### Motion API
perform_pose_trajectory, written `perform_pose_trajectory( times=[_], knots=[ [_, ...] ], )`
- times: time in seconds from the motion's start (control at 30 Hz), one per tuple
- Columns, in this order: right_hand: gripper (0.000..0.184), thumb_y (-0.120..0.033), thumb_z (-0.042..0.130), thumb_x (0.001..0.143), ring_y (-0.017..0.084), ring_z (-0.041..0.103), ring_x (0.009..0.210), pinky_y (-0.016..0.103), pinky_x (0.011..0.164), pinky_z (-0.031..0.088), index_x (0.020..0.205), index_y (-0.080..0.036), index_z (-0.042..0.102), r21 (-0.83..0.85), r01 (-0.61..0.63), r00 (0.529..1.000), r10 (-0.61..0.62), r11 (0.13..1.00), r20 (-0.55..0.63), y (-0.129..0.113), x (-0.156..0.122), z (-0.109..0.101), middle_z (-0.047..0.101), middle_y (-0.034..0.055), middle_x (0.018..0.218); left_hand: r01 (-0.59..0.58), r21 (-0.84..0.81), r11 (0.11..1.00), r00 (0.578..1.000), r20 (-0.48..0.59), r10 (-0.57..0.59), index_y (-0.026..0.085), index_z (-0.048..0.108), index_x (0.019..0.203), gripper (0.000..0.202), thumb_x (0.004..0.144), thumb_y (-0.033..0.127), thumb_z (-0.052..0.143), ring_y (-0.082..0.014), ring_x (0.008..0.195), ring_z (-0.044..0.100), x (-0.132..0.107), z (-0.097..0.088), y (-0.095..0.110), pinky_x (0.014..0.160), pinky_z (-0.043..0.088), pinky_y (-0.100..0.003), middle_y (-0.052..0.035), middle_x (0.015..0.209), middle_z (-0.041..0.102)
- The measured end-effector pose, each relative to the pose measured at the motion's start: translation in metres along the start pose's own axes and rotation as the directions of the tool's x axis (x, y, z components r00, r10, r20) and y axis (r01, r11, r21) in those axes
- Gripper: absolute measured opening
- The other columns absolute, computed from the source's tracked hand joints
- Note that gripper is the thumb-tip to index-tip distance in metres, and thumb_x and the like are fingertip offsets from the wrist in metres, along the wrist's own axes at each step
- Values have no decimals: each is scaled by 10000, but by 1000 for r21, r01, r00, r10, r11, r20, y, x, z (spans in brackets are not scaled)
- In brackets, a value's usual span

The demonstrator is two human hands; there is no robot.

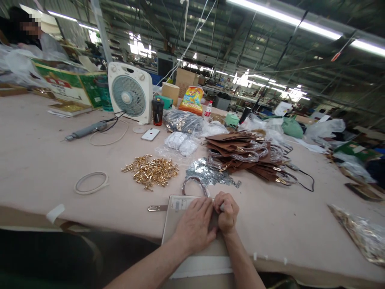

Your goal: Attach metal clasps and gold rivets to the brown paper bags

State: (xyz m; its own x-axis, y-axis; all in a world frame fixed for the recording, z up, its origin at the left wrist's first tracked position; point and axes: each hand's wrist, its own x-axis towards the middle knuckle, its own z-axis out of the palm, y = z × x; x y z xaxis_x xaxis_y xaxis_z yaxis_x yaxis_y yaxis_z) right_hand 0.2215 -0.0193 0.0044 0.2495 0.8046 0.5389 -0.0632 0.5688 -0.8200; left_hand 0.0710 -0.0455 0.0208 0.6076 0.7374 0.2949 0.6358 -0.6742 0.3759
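Note:
A flat taupe bag panel point(172, 224) lies at the table's front edge. My left hand point(195, 224) rests flat on it, fingers stretched out and pressing its upper part. Beside those fingers, near the panel's top edge, my right hand point(227, 212) is closed in a fist. A small grey rounded end shows in that fist; the rest is hidden. From the panel's left side sticks out a short strap point(159, 208) with a metal fitting. A plastic-wrapped handle point(192, 179) loops beyond its top edge. Gold metal fittings point(153, 172) and thin silver plates point(207, 172) lie in piles behind.
Brown bag pieces point(240, 150) with wrapped handles are stacked at the back right. Leftward lie a tape roll point(91, 183) and a corded grey power screwdriver point(87, 130). A fan point(130, 94), phone point(150, 134) and dark cup point(157, 111) stand farther back. A person point(51, 44) is far left.

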Motion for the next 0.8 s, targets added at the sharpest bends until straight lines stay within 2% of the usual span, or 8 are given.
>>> perform_pose_trajectory(
  times=[0.07, 0.13, 0.2, 0.27, 0.47, 0.63, 0.8],
  knots=[
    [341, -417, 544, 996, 132, 452, 532, 278, 531, 376, 725, -215, 591, 91, -90, 992, 97, 992, -79, -8, 7, -3, 491, -17, 631, 0, 14, 1000, 1000, 4, 0, 177, 470, 1511, 639, 1002, 560, 518, -300, 1475, 387, 0, 1, -1, 1263, 239, -452, -109, 1595, 482],
    [292, -420, 580, 961, 103, 397, 482, 246, 470, 322, 753, -216, 584, 238, -137, 964, 185, 962, -191, -19, 14, -8, 453, -40, 642, -2, 28, 1000, 1000, 9, 2, 157, 474, 1518, 660, 1008, 577, 492, -303, 1461, 403, -1, 1, 0, 1258, 250, -451, -119, 1590, 491],
    [305, -420, 596, 947, 82, 326, 439, 227, 441, 290, 725, -217, 545, 332, -96, 942, 193, 938, -276, -28, 16, -12, 382, -67, 606, -6, 34, 999, 1000, 15, 5, 133, 462, 1530, 693, 1006, 587, 486, -307, 1444, 418, -1, -1, 0, 1253, 260, -451, -130, 1577, 505],
    [358, -425, 577, 969, 77, 289, 416, 222, 435, 283, 685, -217, 510, 338, -43, 938, 154, 940, -310, -34, 13, -11, 336, -78, 565, -10, 38, 999, 1000, 21, 9, 121, 456, 1535, 711, 1000, 589, 496, -311, 1432, 427, -1, -3, 1, 1247, 272, -452, -135, 1568, 513],
    [416, -437, 554, 994, 86, 313, 400, 227, 429, 276, 645, -216, 509, 217, 1, 946, 69, 976, -316, -24, -6, 9, 348, -71, 526, -6, 47, 999, 1000, 1, 6, 129, 478, 1512, 684, 987, 564, 536, -311, 1429, 425, -1, -2, 1, 1242, 283, -456, -130, 1561, 518],
    [398, -394, 529, 1015, 89, 332, 406, 221, 422, 274, 661, -213, 534, 134, 27, 960, 12, 991, -281, -13, -4, 13, 367, -64, 537, -10, 44, 999, 1000, 0, 10, 127, 491, 1494, 678, 973, 557, 557, -316, 1440, 418, -2, 1, 0, 1242, 283, -452, -137, 1557, 520],
    [415, -422, 543, 1014, 97, 358, 419, 217, 417, 292, 654, -217, 512, 44, -12, 973, 22, 999, -230, -8, 2, 15, 391, -57, 531, -5, 34, 999, 1000, 3, 5, 133, 493, 1491, 690, 956, 563, 567, -309, 1442, 432, -1, 3, -1, 1252, 271, -438, -140, 1549, 529]
  ],
)
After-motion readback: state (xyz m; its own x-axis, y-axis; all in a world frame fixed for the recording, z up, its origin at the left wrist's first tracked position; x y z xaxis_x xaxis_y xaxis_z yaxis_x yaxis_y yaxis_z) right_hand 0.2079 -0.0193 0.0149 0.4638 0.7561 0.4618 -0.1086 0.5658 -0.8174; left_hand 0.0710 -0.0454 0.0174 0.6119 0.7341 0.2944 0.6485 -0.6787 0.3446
